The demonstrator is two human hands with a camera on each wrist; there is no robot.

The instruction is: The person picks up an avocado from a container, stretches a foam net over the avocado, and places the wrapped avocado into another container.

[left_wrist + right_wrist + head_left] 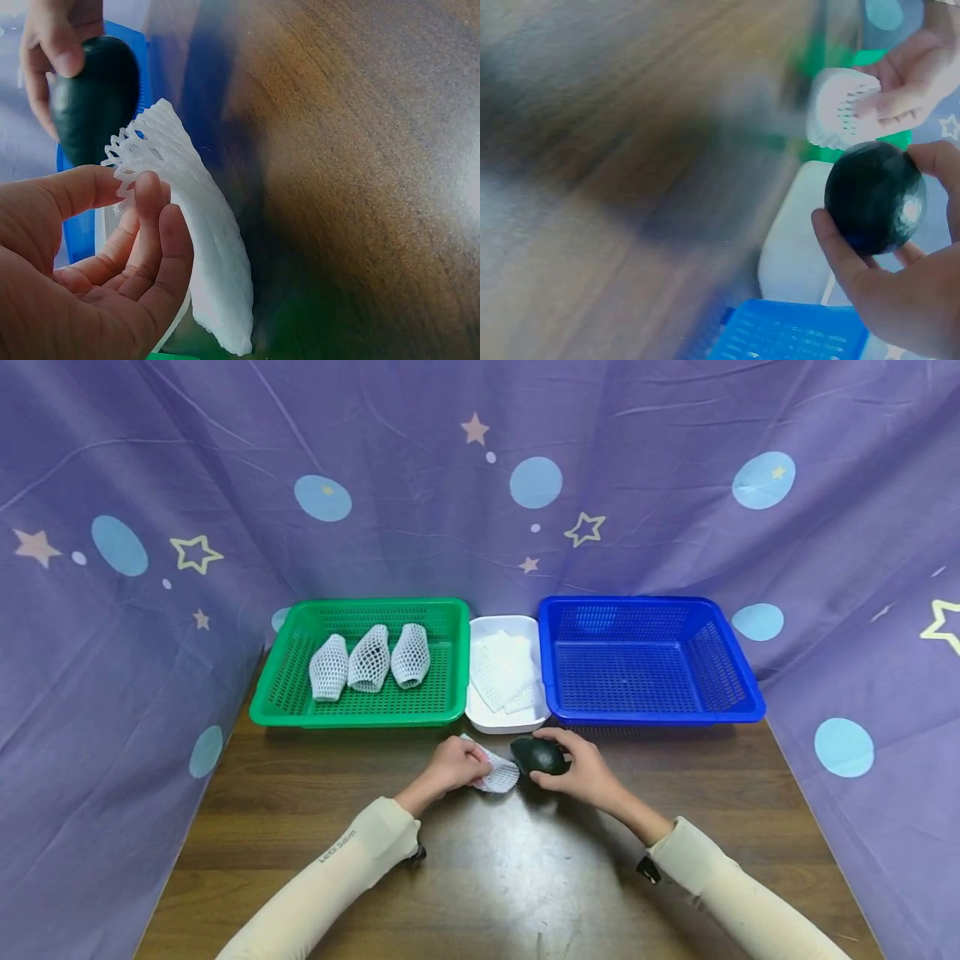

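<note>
My left hand pinches a white foam net sleeve near its mouth, in front of the white tray. In the left wrist view the sleeve hangs flattened, its mesh rim spread beside the thumb and fingers. Just to the right, my right hand grips a dark green avocado between thumb and fingers. The avocado's narrower end points at the sleeve's mouth, and the fruit looks outside the sleeve. In the right wrist view the avocado appears round and glossy, close to the netting.
A green basket at the back left holds three net-covered items. The white tray in the middle bears flat foam nets. At the back right stands a blue basket. A purple curtain surrounds the wooden table.
</note>
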